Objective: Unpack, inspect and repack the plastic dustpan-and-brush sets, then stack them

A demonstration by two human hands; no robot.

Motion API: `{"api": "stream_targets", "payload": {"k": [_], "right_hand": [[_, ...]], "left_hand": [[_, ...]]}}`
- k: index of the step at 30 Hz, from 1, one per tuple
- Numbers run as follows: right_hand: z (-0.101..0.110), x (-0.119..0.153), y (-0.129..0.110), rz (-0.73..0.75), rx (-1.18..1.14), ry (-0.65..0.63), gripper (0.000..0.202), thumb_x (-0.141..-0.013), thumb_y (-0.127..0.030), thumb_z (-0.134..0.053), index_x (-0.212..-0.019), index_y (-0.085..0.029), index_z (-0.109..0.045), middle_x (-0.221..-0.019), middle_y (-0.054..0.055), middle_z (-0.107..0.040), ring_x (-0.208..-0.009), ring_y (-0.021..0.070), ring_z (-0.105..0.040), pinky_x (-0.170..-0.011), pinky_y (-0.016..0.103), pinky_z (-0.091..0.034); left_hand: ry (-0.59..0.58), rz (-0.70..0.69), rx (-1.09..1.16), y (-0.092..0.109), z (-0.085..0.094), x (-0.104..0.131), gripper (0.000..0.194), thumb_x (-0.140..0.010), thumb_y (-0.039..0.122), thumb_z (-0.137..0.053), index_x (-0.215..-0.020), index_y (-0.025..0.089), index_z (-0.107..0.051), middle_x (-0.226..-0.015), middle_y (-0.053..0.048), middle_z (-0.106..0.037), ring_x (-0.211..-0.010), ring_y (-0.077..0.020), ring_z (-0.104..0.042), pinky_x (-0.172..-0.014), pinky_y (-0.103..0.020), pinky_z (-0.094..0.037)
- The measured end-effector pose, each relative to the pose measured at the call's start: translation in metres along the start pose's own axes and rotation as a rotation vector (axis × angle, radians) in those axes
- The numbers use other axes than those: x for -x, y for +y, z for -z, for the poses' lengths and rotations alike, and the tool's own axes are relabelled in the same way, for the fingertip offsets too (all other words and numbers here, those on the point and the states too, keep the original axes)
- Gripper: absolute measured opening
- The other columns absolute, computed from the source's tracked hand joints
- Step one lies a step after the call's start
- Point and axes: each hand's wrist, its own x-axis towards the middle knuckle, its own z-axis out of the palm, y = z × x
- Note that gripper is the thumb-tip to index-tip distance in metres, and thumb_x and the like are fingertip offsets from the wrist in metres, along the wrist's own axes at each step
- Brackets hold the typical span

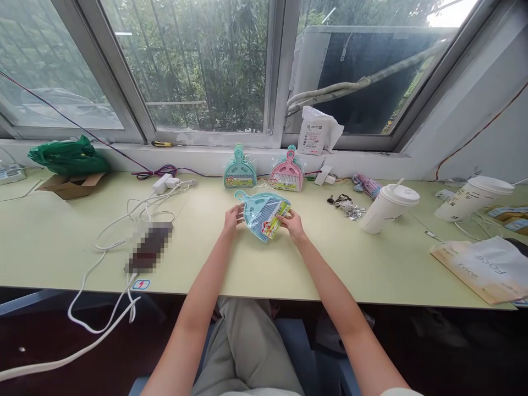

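Your left hand [233, 218] and right hand [291, 222] both grip the blue dustpan set [262, 212], one at each edge, fingers clenched on its clear wrap. You hold it just above the tabletop [61, 242], at centre. Beyond it, two more sets lean at the far edge against the sill: green set [240, 169] left, pink set [287, 172] right. Keys [346, 204] and a lidded cup [388, 208] lie to the right. A white cable [124, 220] trails on the left.
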Motion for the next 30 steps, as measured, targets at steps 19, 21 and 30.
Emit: {"api": "stream_targets", "payload": {"k": [19,21,30], "right_hand": [[0.019,0.004,-0.016,-0.03,0.152,-0.186,0.047,-0.055,-0.035,-0.083,-0.094,-0.017,-0.064,-0.086,0.007,-0.073,-0.078,0.0209,-0.069,-0.07,0.035,-0.057],[0.016,0.004,-0.015,-0.036,0.168,-0.189,0.046,-0.054,-0.035,-0.083,-0.092,-0.017,-0.064,-0.085,0.006,-0.073,-0.076,0.0206,-0.069,-0.067,0.034,-0.058],[0.036,-0.005,-0.017,0.016,0.03,-0.02,0.043,-0.052,-0.029,-0.085,-0.088,-0.016,-0.064,-0.083,0.005,-0.072,-0.074,0.019,-0.069,-0.069,0.035,-0.059]], "left_hand": [[-0.229,-0.193,-0.79,0.078,0.013,-0.016,0.054,-0.068,0.062,-0.062,-0.097,0.018,-0.072,-0.09,-0.008,-0.072,-0.091,-0.0249,-0.064,-0.077,-0.03,-0.047],[-0.348,-0.138,-0.73,0.074,0.011,-0.015,0.058,-0.062,0.06,-0.069,-0.102,0.018,-0.071,-0.094,-0.009,-0.072,-0.093,-0.0253,-0.064,-0.077,-0.031,-0.047],[0.296,-0.133,-0.603,0.094,0.077,-0.041,0.04,-0.063,0.033,-0.073,-0.092,0.008,-0.065,-0.095,-0.017,-0.068,-0.095,-0.029,-0.064,-0.085,-0.043,-0.049]]}}
